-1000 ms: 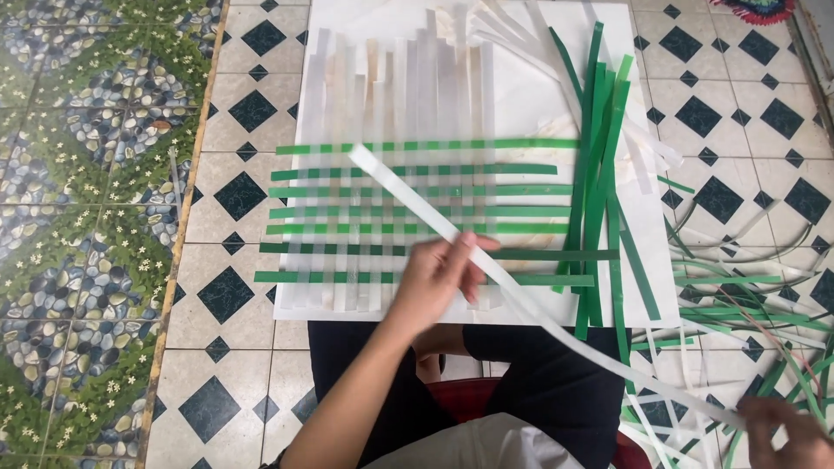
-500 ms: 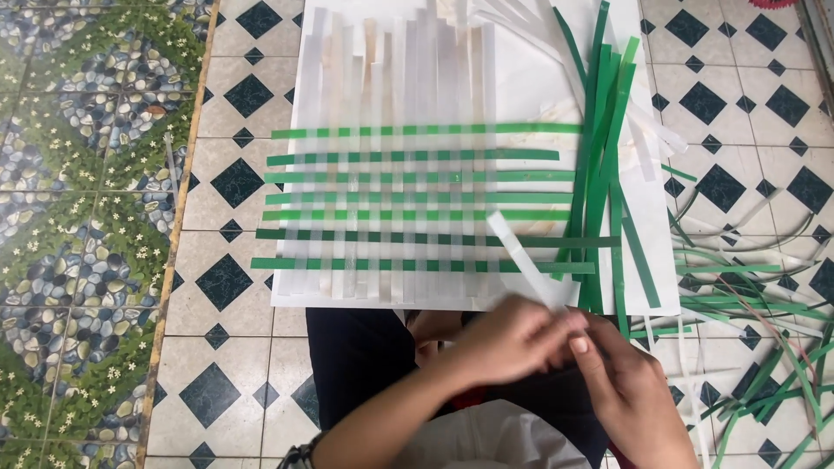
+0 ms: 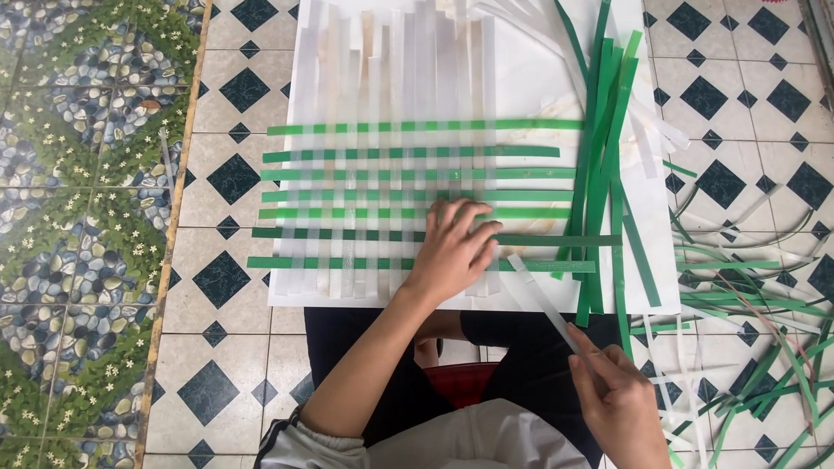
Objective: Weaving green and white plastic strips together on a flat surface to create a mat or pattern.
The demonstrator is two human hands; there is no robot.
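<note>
As I look down from the head camera, nearest to me is my right hand [image 3: 618,401], low at the right, just above my dark lap. Its grip is pinched closed on the near end of a white strip [image 3: 543,293], which runs up and to the left from my fingers until its far end touches the near edge of the weave [image 3: 417,191]. Just left of it and a little farther out, my left hand [image 3: 456,247] lies palm down on the weave's near right part, its grip open, fingers spread flat across the two nearest green strips [image 3: 347,234] and holding nothing.

The weave lies on a white sheet [image 3: 539,87] spread on the floor [image 3: 234,295], which is tiled in pale squares with dark diamonds. Seven green strips run left to right, laced over and under a row of upright white strips [image 3: 408,61] whose loose ends stick out past the far side of the weave.

Right of the weave, a bundle of loose green strips [image 3: 599,156] lies lengthwise along the sheet's right part, crossing the ends of the woven ones. Beyond the sheet's right edge, a tangle of green and white scraps [image 3: 747,287] litters the floor. Far to the left runs a band of pebble-and-flower tiles [image 3: 78,217].
</note>
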